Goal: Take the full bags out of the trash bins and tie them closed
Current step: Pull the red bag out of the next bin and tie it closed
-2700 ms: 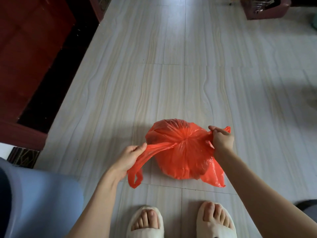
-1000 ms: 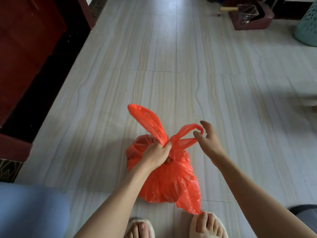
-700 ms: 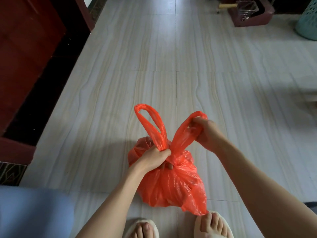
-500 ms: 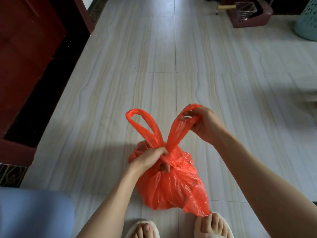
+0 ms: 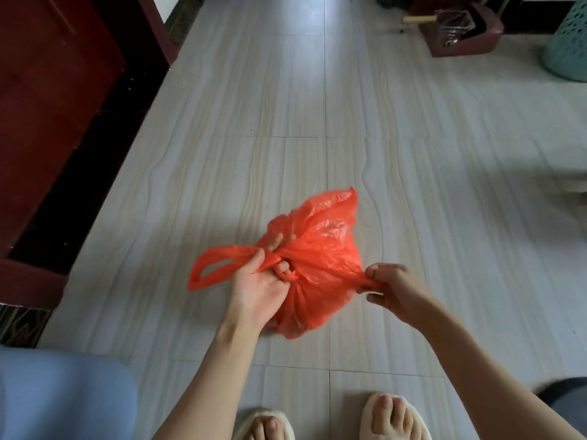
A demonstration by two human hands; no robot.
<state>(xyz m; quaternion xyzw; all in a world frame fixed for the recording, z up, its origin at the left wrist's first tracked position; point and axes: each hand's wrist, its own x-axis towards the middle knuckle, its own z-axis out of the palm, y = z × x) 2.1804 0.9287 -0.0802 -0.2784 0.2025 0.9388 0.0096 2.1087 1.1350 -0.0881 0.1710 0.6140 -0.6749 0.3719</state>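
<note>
An orange plastic bag [image 5: 317, 265], bulging and gathered shut so its contents are hidden, sits on the pale tiled floor [image 5: 317, 100] just ahead of two slippered feet. The left hand [image 5: 260, 284] grips the twisted handle loop [image 5: 216, 268] at the knot; the right hand [image 5: 392, 289] pinches the other handle, pulled sideways. Open tile stretches ahead. A dark red door [image 5: 47, 90] borders the left; a maroon box [image 5: 457, 30] and a teal basket [image 5: 568, 42] stand far back on the right.

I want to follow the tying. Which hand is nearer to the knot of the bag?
Left. The left hand grips at the knot; the right hand pulls a handle out to its right.
</note>
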